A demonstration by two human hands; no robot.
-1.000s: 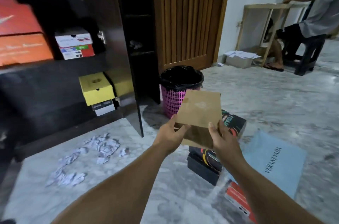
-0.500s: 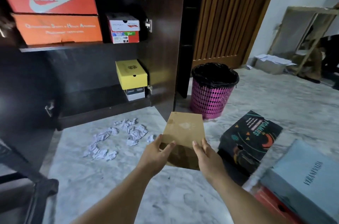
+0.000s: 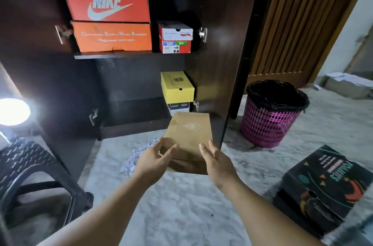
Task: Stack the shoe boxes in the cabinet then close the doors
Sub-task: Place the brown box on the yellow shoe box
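I hold a plain brown shoe box (image 3: 188, 133) in the air in front of the open dark cabinet (image 3: 129, 82). My left hand (image 3: 156, 157) grips its near left corner and my right hand (image 3: 215, 160) its near right side. On the upper shelf lie a red Nike box (image 3: 109, 6) over an orange box (image 3: 113, 37), with a small white and red box (image 3: 175, 37) beside them. On the bottom shelf a yellow box (image 3: 177, 87) sits on a dark box (image 3: 178, 107), just beyond the brown box.
The cabinet's right door (image 3: 220, 44) stands open beside the box. A pink bin (image 3: 272, 112) with a black liner stands to the right. A black printed box (image 3: 323, 187) lies on the floor at right, crumpled paper (image 3: 131, 162) under my hands, a black stool (image 3: 30, 175) at left.
The brown box has moved forward, toward the cabinet's bottom shelf. My view has swung left and closer, so the cabinet fills the frame and the blue box is out of sight.
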